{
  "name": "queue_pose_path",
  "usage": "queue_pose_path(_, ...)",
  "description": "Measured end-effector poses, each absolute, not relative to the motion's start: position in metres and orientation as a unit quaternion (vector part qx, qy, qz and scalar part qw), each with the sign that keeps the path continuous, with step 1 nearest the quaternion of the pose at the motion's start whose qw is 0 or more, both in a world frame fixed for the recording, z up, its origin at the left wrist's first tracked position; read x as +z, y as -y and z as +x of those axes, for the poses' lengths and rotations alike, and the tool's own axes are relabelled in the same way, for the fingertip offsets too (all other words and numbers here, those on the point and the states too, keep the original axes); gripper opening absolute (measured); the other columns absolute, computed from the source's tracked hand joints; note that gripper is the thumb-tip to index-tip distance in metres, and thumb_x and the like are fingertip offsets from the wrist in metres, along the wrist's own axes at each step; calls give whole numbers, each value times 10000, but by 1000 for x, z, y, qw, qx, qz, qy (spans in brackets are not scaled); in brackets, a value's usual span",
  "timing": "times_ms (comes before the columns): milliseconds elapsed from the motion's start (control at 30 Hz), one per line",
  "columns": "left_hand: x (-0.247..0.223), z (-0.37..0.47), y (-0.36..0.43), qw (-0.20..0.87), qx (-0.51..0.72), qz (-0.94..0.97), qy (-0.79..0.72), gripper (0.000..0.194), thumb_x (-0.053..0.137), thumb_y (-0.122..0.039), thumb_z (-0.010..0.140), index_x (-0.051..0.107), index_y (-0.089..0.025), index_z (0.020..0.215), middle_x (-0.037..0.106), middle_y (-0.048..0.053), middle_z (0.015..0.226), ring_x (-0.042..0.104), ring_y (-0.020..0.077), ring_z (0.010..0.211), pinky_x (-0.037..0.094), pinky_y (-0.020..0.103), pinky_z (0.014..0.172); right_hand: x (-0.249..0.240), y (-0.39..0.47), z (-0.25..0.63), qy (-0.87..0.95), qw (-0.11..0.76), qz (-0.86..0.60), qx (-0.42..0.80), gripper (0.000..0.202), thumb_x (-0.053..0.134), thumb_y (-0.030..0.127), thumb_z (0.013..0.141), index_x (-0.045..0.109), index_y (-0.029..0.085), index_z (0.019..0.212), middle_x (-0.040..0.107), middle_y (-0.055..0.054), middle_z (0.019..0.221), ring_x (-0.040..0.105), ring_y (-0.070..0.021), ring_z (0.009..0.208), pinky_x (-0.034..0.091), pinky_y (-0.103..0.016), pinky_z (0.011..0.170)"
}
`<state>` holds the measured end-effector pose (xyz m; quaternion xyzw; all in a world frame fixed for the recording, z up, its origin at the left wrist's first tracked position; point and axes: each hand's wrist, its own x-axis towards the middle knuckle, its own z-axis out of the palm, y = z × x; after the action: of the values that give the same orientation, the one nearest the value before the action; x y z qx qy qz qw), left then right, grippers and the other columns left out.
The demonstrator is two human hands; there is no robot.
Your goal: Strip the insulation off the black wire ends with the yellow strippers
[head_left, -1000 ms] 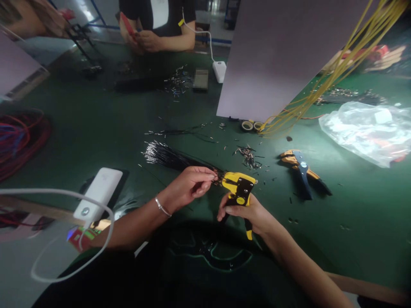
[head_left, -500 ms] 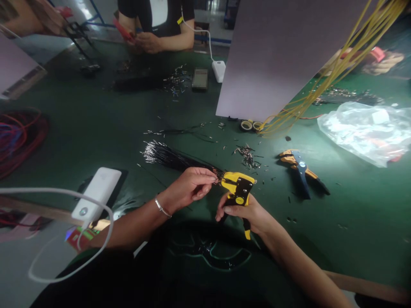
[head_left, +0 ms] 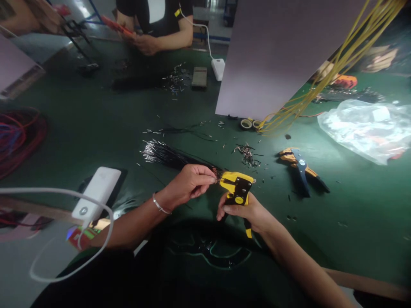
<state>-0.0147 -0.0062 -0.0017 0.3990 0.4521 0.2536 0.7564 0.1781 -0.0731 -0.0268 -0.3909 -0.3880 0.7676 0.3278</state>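
Observation:
My right hand (head_left: 247, 211) is wrapped round the handles of a yellow and black wire stripper (head_left: 239, 184), its jaws facing left. At those jaws, the thumb and forefinger of my left hand (head_left: 197, 182) are pinched on a thin black wire, mostly hidden by the fingers. Behind the left hand lies a bundle of black wires (head_left: 170, 155), with bright metal tips at its left end and copper ends near the stripper. Small cut scraps (head_left: 247, 155) are heaped just beyond the tool.
A second, blue and orange wire stripper (head_left: 300, 167) lies at right, near a clear plastic bag (head_left: 366, 128). Yellow wires (head_left: 308, 100) hang beside a pale panel (head_left: 263, 55). A white power bank (head_left: 98, 192) is at left. Co-workers' hands (head_left: 147, 42) hold a red tool across the table.
My hands and the stripper hold nearly the same place. Across the table, the co-worker's red tool has swung up and left; at right, another red tool has shifted lower and left.

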Motion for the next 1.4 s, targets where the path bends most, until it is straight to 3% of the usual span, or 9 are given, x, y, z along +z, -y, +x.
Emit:
queue_pose_path(600,-3,-20,5,716,249,463,-459,89,672,-195,715,706,-133,769,516,-44,400,373,38,307,237,166,322,-27,76,177,399,332,-424,742,207,769,305,711,637,159,775,694,-30,619,652,-185,597,500,-323,642)
queue_pose_path(1400,1,-22,5,732,234,467,-437,87,642,-201,733,662,-123,766,534,-50,426,402,36,311,243,145,289,-30,83,170,424,338,-508,670,224,754,332,717,601,178,661,658,-9,505,616,-176,515,499,-326,624)
